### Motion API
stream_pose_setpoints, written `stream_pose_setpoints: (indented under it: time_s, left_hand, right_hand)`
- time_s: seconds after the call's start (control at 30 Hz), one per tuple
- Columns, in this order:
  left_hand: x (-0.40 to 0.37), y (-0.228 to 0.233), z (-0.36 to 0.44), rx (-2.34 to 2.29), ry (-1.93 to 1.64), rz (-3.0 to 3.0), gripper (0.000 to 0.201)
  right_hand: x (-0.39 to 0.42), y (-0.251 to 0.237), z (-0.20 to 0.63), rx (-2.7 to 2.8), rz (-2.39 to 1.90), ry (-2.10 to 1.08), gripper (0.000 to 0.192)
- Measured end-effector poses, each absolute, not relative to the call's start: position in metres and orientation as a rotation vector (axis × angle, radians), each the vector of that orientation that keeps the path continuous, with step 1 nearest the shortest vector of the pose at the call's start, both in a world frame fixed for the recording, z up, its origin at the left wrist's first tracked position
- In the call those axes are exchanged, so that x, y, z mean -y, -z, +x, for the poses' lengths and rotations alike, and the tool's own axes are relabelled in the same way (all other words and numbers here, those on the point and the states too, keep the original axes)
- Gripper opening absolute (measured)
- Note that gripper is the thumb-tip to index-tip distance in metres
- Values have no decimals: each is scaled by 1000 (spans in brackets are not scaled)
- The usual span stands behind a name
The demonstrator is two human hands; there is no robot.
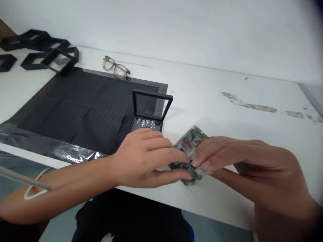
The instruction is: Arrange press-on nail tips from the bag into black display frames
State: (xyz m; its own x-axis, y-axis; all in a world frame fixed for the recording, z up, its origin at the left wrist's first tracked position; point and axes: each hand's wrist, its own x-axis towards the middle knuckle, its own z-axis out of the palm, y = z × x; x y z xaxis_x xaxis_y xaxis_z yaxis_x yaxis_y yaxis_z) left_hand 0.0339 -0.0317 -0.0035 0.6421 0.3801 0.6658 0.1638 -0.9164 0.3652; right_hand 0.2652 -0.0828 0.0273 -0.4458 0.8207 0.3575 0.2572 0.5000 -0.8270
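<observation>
Near the front of the table, both hands are on a clear plastic bag [191, 138] full of small glossy green and dark red pieces. My left hand [145, 158] reaches in from the left, its thumb and index finger closed at the bag's middle. From the right, my right hand [242, 161] pinches the same part of the bag, its fingertips close to those of the left. Just behind my left hand stands a small black case [152, 105] with its clear-windowed lid raised. Small grey and white pieces [147, 123] lie in it; my hand hides its front.
A black plastic sheet or bag [83, 107] lies flat across the left of the white table [252, 131]. Eyeglasses [116, 68] rest along its back edge. Several black frame-like cases [60, 61] sit at the back left. A wall rises behind.
</observation>
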Motion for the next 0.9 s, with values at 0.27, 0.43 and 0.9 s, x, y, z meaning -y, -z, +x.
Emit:
stream_pose_setpoints:
  time_s: [0.27,0.43,0.9]
  left_hand:
    - [32,-5,23,-226,-1186,2685,16]
    - [34,-10,22,-34,-1196,2710,10]
    - [26,-15,5,-34,-1220,2809,14]
  right_hand:
    - [84,-29,255,2047,-834,-944,24]
    - [83,-34,258,2121,-792,-871,23]
    - [96,-20,257,2390,-1069,-465,88]
